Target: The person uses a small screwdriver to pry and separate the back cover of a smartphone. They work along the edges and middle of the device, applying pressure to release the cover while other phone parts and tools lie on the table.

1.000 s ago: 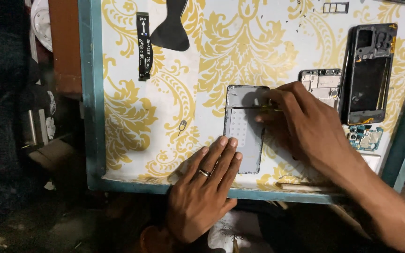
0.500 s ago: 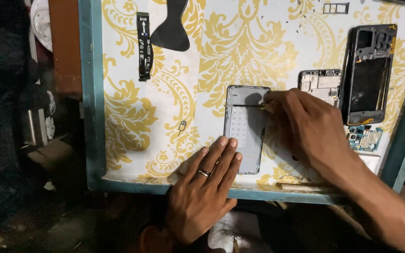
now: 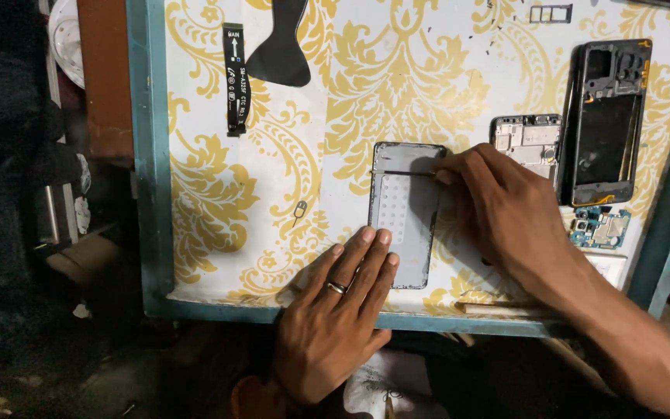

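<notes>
Lying face down near the middle of the patterned tabletop (image 3: 195,233), a grey phone back panel (image 3: 405,213) is being worked on with both hands. The left hand (image 3: 335,310) is laid flat, fingers stretched out and together, with the fingertips pressed on the panel's lower left corner; nothing is gripped in it, and a ring is worn on one finger. The right hand (image 3: 505,209) is closed narrowly around a thin metal tool (image 3: 405,172), likely tweezers or a fine pick, whose tip is held across the panel's upper edge, just below the camera cut-out. The dismantling appears well advanced, judged from how the parts are spread: a black phone frame (image 3: 602,124) is set apart at the right with its inside exposed, a silver shield plate (image 3: 525,136) is placed just beside it, a small green circuit board (image 3: 602,229) lies below the frame, and a black flex cable (image 3: 234,77) and a dark spudger-shaped piece (image 3: 281,46) are laid well apart at the top left. A SIM tray (image 3: 550,13) is seen at the top and a SIM ejector pin (image 3: 298,211) left of the panel. What remains seems to be the fine work at the panel's top; whether anything has been lifted there cannot be told.
</notes>
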